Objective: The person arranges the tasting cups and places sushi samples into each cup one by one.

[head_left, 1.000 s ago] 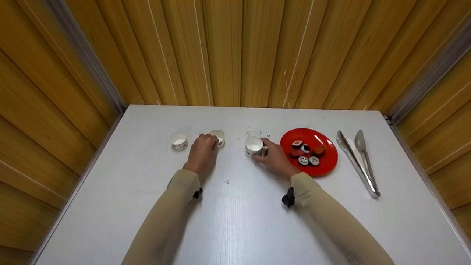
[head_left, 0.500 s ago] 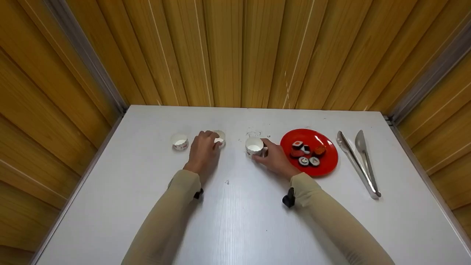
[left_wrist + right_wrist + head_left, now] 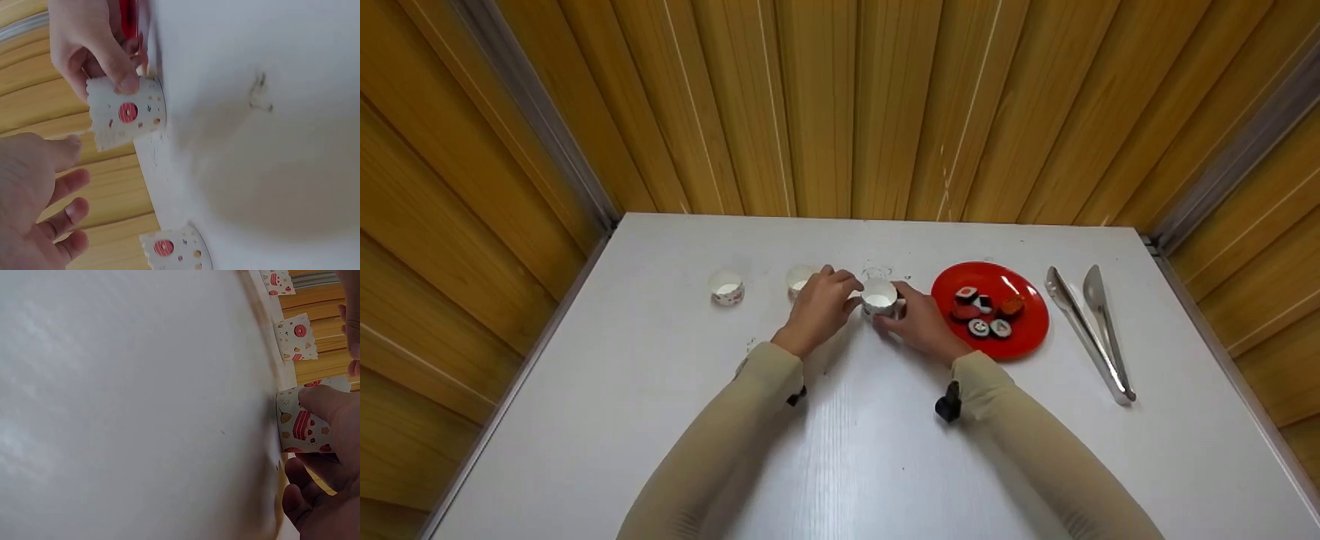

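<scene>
right hand (image 3: 919,319): just left of the red plate (image 3: 1030,328), thumb and fingers clasping the nearest paper cup by its side.
left hand (image 3: 823,301): farther left of the red plate, thumb toward that cup's rim, fingers loosely bent, grasping nothing; contact unclear.
nearest paper cup (image 3: 879,301): left of the red plate, upright, between the hands.
other paper cups (image 3: 727,291): two, farthest left of the red plate.
</scene>
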`<state>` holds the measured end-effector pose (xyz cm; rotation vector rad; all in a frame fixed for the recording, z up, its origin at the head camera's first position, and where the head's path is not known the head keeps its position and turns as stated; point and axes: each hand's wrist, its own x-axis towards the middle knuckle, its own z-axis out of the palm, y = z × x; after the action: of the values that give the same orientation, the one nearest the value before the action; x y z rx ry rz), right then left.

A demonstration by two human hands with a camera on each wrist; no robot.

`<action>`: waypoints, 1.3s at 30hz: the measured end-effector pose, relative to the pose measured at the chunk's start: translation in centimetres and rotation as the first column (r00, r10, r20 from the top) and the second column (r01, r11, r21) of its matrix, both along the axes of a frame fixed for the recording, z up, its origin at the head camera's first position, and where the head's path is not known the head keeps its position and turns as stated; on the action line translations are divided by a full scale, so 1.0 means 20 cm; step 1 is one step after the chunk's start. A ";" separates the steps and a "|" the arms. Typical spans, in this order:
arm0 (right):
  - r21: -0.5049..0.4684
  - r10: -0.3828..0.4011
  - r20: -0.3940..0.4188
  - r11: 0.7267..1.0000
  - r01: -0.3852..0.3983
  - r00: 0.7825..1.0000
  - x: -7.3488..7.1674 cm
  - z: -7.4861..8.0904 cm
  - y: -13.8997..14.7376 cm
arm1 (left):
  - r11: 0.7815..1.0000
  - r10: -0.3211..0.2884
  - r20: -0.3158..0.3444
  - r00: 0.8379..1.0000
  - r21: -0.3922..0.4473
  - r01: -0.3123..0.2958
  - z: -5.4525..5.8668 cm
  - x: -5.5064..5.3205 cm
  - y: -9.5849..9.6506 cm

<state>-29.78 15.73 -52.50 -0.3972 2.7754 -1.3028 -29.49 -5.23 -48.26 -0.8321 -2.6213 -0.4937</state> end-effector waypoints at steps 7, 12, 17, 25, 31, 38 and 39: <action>0.007 0.005 -0.043 1.000 -0.005 0.999 0.00 -0.02 0.01 | 0.994 -0.044 -0.029 0.999 -0.097 0.041 -0.03 0.00 0.08; 0.001 0.006 -0.062 1.000 -0.006 0.998 -0.01 -0.02 0.01 | 0.993 -0.059 -0.024 0.998 -0.100 0.057 -0.05 -0.01 0.11; -0.005 0.008 -0.066 1.000 -0.008 0.998 0.00 -0.03 0.01 | 0.994 -0.061 -0.020 0.998 -0.091 0.059 -0.06 -0.01 0.11; -0.014 0.011 -0.052 1.000 -0.012 0.999 0.00 -0.03 0.01 | 0.995 -0.071 -0.008 0.997 -0.068 0.070 -0.05 -0.01 0.11; 0.000 0.012 -0.056 1.000 -0.012 0.998 0.00 -0.02 0.01 | 0.996 -0.073 -0.006 0.997 -0.050 0.072 -0.04 -0.01 0.10; 0.030 -0.006 -0.028 1.000 0.007 1.000 0.01 -0.02 0.01 | 0.995 -0.097 -0.039 0.994 0.023 0.098 -0.01 -0.01 0.10; 0.033 -0.008 -0.024 0.999 0.009 1.000 0.01 -0.02 0.01 | 0.994 -0.100 -0.048 0.994 0.034 0.101 0.00 -0.01 0.10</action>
<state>-29.55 15.86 -52.92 -0.4020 2.8167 -1.2609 -29.66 -3.27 -48.31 -0.9557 -2.5304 -0.5408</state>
